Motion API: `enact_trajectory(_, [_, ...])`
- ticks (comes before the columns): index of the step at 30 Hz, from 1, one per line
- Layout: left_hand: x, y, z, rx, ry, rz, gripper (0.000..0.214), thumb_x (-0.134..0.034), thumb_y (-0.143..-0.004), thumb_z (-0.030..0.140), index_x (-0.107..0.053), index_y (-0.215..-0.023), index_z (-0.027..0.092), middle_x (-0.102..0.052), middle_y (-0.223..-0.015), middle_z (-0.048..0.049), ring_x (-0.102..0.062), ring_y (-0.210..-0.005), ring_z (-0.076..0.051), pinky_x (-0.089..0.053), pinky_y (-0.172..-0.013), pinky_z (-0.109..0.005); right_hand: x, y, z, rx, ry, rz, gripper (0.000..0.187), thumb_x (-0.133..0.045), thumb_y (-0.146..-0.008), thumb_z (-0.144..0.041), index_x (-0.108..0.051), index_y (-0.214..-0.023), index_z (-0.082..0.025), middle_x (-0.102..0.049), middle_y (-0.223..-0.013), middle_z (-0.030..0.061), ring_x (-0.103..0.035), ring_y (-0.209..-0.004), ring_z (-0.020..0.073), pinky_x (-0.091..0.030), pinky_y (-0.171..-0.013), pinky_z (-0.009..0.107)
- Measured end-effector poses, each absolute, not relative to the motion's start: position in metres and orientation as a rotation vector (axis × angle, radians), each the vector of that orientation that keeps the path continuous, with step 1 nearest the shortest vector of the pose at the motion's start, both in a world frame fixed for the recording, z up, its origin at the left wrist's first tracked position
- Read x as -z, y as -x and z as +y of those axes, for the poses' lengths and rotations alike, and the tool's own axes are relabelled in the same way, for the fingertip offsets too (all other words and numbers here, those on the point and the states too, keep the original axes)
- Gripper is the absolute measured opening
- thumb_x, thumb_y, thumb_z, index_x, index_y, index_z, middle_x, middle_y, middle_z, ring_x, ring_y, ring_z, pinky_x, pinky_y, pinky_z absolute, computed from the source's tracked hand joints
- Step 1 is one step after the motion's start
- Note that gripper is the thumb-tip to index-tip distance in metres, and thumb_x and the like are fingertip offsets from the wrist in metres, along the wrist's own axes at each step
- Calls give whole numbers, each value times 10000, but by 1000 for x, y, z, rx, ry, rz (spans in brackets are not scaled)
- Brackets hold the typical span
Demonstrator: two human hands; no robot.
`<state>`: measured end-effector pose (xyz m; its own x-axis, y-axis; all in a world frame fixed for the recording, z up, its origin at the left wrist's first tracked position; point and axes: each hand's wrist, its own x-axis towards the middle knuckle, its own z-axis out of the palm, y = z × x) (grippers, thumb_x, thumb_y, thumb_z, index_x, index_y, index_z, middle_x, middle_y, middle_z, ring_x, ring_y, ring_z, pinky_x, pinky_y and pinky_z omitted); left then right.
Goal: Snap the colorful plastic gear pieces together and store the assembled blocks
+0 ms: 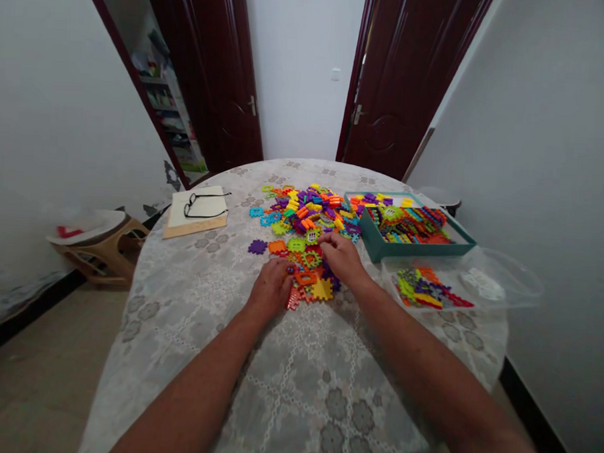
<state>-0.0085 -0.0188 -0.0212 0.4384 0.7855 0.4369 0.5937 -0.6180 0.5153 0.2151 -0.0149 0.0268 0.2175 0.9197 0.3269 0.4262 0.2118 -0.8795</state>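
Observation:
A heap of bright plastic interlocking pieces (307, 217) lies on the round table (295, 386). My left hand (271, 286) rests at the near edge of the heap, fingers curled onto a cluster of joined pieces (309, 283). My right hand (341, 257) lies on the same cluster from the right, fingers bent and reaching toward a green piece (311, 237). A yellow piece (322, 289) sits between the two hands. What the fingertips pinch is hidden.
A teal box (376, 246) full of pieces stands at the right, with a clear plastic lid (500, 282) holding a few pieces nearer me. A notebook with glasses (199, 205) lies at the left. A wooden stool (101, 241) stands left of the table.

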Motion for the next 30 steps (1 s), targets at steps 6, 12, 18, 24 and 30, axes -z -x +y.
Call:
enact_trajectory(6, [15,10,-14,-984,-2325,1205,286,-493,-924,165,-711,-1100,225,-715,-1162,-86,-635,-1184,-248,-516,-1105,-445,-38,-237,-69,-384,1481,-2139,225,-640,-908,-227,-752,-1103,-215,-727,-1071,65,-656,-1005,223,-487,-918,347])
enact_trajectory(12, [-3,24,-16,-1125,-2206,1332,397,-416,-914,124,-708,-1167,217,-724,-1239,-77,-637,-1231,-236,-481,-1154,-445,-21,-230,-95,-324,1594,-2293,532,-761,-891,-302,-625,-1402,-245,-633,-1293,117,-641,-1104,255,-524,-934,375])
enact_trajectory(18, [-9,25,-20,-1027,-2164,1320,346,-486,-904,121,-711,-1152,207,-748,-1218,-86,-664,-1184,-248,-505,-1107,-448,-9,-225,-89,-425,1394,-2149,542,-749,-905,-274,-600,-1427,-267,-600,-1272,103,-615,-1139,251,-536,-982,416])
enact_trajectory(24, [-18,17,-28,-949,-2061,1199,227,-557,-954,229,-725,-1105,205,-764,-1129,-86,-689,-1068,-236,-525,-1005,-407,-3,-230,-86,-262,1265,-1936,525,-757,-917,-272,-580,-1410,-280,-563,-1295,124,-603,-1175,278,-560,-985,461])
enact_trajectory(30, [-26,11,-35,-752,-1718,1041,344,-652,-919,387,-704,-1187,178,-756,-912,-43,-687,-792,-188,-531,-719,-302,-1,-207,-95,-194,1188,-2086,618,-701,-967,-285,-459,-1534,-337,-533,-1388,128,-582,-1264,290,-584,-1003,468])
